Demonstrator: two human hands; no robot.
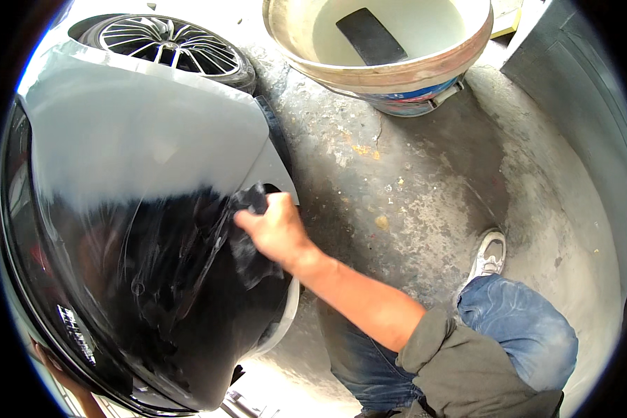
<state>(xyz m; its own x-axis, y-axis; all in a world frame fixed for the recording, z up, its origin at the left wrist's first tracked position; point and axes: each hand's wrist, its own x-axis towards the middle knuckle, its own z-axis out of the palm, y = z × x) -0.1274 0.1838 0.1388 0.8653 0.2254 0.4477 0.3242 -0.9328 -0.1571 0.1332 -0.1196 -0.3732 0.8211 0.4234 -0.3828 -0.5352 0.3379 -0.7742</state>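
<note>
My right hand [275, 230] is closed on a thin dark sheet of sandpaper [253, 261], its thumb toward the left. The sheet lies against the edge of a car's body panel [167, 279], and its lower part hangs loose below the fingers. Glossy black with pale streaks marks the lower part of this panel; matte grey covers the upper part [153, 132], with a soft, uneven border between the two. At the lower left rim, beyond the panel, a bare forearm [76, 390] shows, apparently my left; its hand and fingers cannot be made out.
A large, dirty white bucket [376, 83] with cloudy water stands ahead; a black rectangular block [371, 37] lies in it. Beyond the panel is a spoked car wheel [167, 45]. A grey panel [578, 90] rises at right. My shoe [491, 254] rests on stained concrete.
</note>
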